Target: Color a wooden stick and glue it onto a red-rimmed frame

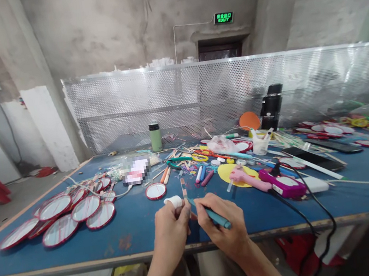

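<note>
My left hand [171, 229] pinches a thin upright stick [184, 189] near the table's front edge; its index finger is wrapped in white tape. My right hand [223, 225] is closed around a teal marker [214, 217] whose tip meets the lower part of the stick. Both hands hover just above the blue table [131, 221]. A small round red-rimmed mirror [155, 191] lies just beyond my left hand.
Several red-rimmed oval mirrors [60, 216] cover the left of the table. A pink and purple glue gun [268, 183] with a black cord lies right of my hands. Markers [201, 175], a green bottle [155, 137], a black bottle [271, 106] and craft scraps crowd the back.
</note>
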`<state>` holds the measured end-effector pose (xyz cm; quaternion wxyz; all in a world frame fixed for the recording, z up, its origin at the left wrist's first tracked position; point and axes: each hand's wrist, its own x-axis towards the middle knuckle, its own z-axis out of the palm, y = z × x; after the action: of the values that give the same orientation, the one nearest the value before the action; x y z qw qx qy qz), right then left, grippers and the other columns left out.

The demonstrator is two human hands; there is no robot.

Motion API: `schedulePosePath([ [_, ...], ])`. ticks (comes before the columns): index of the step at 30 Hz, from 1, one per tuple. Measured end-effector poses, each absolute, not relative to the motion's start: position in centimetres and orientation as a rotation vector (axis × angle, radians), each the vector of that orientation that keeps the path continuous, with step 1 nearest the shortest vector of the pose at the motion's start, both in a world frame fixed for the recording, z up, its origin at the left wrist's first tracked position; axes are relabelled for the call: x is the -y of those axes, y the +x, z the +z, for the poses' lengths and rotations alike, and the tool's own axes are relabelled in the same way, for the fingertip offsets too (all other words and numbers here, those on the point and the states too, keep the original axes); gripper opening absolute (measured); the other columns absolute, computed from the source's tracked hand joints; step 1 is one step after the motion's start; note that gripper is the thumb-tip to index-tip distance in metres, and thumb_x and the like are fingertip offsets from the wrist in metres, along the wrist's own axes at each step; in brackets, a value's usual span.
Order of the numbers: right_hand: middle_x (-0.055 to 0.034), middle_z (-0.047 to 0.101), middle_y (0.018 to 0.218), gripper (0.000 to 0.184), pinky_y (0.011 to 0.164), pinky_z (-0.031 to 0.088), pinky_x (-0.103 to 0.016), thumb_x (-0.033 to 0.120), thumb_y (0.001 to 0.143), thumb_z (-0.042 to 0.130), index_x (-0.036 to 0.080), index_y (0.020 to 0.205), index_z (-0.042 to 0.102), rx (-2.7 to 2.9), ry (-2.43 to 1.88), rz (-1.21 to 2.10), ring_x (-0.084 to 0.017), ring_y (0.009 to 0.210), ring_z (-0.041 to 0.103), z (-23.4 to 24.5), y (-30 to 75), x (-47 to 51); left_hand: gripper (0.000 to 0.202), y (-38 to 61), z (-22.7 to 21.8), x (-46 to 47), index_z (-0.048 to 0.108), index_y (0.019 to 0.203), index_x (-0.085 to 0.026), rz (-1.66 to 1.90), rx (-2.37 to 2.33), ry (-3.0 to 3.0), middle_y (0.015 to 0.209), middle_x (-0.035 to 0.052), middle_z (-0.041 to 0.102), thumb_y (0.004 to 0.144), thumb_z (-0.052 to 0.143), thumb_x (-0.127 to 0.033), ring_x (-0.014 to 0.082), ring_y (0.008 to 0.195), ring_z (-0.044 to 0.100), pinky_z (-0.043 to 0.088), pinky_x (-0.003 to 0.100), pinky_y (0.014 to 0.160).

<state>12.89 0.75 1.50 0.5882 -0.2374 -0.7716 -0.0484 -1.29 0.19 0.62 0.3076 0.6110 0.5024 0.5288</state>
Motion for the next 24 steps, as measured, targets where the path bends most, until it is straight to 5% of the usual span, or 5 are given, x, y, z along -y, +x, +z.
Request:
schedulePosePath([
  [24,0.0000,0.063,0.071,0.010,0.061,0.048,-0.024,0.014,0.096,0.054,0.020,0.094,0.062,1.849,-0.547,-0.135,-0.012,0.062,0.061,1.64,12.82,-0.96,0.030,-1.19,0.97,0.18,0.043,0.060,-0.023,1.394,-1.378,1.658,0.045,-0.0062,0.048,0.086,0.052,-0.036,0.0118,0.041,0.049,0.031,0.022,0.047],
])
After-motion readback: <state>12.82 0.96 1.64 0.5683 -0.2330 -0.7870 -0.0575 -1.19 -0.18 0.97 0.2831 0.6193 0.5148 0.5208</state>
